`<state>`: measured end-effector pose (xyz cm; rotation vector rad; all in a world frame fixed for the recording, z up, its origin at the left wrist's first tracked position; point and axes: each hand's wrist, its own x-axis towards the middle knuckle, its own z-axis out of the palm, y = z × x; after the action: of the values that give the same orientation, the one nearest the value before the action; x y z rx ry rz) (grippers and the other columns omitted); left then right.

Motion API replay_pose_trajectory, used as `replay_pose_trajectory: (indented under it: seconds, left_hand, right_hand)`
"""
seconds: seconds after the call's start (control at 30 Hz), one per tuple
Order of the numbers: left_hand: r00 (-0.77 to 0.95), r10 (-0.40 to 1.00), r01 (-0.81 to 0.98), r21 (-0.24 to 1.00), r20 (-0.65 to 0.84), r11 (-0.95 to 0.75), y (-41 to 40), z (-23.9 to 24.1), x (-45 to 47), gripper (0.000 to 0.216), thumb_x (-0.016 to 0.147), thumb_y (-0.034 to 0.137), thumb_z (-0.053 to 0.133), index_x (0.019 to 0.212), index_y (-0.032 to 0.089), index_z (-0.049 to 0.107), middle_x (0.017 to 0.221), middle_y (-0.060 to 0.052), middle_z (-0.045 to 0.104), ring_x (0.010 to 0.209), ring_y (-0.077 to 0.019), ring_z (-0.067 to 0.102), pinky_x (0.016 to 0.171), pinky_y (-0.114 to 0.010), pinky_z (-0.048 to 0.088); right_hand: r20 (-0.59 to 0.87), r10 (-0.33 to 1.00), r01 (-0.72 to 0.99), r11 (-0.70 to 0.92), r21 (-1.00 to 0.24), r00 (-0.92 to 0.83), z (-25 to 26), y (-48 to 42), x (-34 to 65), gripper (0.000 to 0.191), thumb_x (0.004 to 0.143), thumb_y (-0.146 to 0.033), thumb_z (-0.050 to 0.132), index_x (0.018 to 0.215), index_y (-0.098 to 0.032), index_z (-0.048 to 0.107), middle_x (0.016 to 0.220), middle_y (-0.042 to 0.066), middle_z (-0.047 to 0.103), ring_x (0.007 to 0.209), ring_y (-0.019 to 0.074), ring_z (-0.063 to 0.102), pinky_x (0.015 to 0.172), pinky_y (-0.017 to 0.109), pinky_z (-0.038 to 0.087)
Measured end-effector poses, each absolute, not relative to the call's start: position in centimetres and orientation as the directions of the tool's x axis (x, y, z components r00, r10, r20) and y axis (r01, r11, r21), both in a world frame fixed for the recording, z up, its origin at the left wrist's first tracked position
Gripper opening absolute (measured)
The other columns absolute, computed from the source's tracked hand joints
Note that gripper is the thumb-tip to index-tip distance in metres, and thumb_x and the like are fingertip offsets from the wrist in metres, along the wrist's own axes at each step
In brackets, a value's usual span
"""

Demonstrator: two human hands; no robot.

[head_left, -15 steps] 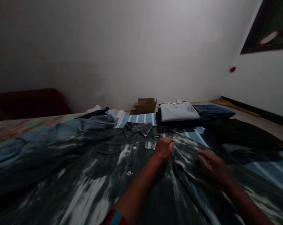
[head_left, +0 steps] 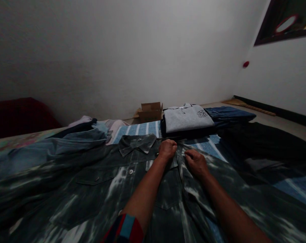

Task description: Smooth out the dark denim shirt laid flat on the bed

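Note:
A dark grey-green denim jacket [head_left: 92,192] with pale bleached streaks lies spread front up, its collar at the far side. Fingers curled, my left hand [head_left: 168,149] grips the cloth near the shoulder seam, above the chest pocket on the right of the view. Just to the right, my right hand [head_left: 196,163] pinches the top of the sleeve, where the fabric bunches into folds. The fingertips of both hands are partly hidden.
Beneath the jacket is a blue striped sheet [head_left: 144,129]. Behind stand a folded grey top [head_left: 187,119] on a dark stack, folded jeans [head_left: 228,114] and an open cardboard box [head_left: 150,113]. Dark clothes [head_left: 266,141] lie right, light-blue denim [head_left: 66,143] left.
My right hand has moved left and closed on the sleeve top, near my left hand. My left hand stays closed on the shoulder cloth. The view has shifted slightly right.

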<state>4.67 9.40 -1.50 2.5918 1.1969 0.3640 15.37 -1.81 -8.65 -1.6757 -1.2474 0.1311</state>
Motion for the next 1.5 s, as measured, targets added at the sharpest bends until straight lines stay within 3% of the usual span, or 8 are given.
replay_pose_trajectory:
  seconds: [0.3, 0.9, 1.5]
  left_hand:
    - [0.592, 0.806, 0.773, 0.271, 0.015, -0.573, 9.9, -2.4, 5.6, 0.025, 0.08, 0.018, 0.057, 0.094, 0.025, 0.075, 0.102, -0.001, 0.074, 0.099, -0.016, 0.066, 0.086, -0.022, 0.047]
    - [0.635, 0.771, 0.768, 0.137, -0.043, -0.625, 10.2, -2.2, 6.3, 0.024, 0.081, 0.018, 0.056, 0.092, 0.025, 0.076, 0.102, -0.003, 0.074, 0.101, -0.0203, 0.066, 0.083, -0.024, 0.049]
    - [0.699, 0.707, 0.707, -0.051, -0.103, -0.706, 9.5, -1.8, 7.8, 0.023, 0.083, 0.023, 0.058, 0.097, 0.018, 0.075, 0.1, -0.014, 0.072, 0.103, -0.029, 0.065, 0.087, -0.032, 0.05]
  right_hand:
    - [0.41, 0.775, 0.591, 0.06, -0.805, 0.48, -8.8, -1.7, 15.9, 0.023, 0.081, -0.028, 0.046, 0.084, -0.022, 0.069, 0.085, 0.005, 0.069, 0.082, 0.0197, 0.064, 0.076, 0.032, 0.048]
    - [0.404, 0.782, 0.644, 0.005, -0.765, 0.474, -8.8, -1.6, 15.7, 0.022, 0.082, -0.025, 0.047, 0.081, -0.024, 0.069, 0.086, 0.002, 0.069, 0.083, 0.0189, 0.063, 0.076, 0.03, 0.046]
    - [0.4, 0.786, 0.646, 0.001, -0.764, 0.472, -8.8, -1.5, 15.8, 0.022, 0.082, -0.026, 0.049, 0.083, -0.024, 0.071, 0.086, 0.003, 0.07, 0.084, 0.0198, 0.064, 0.077, 0.032, 0.047]
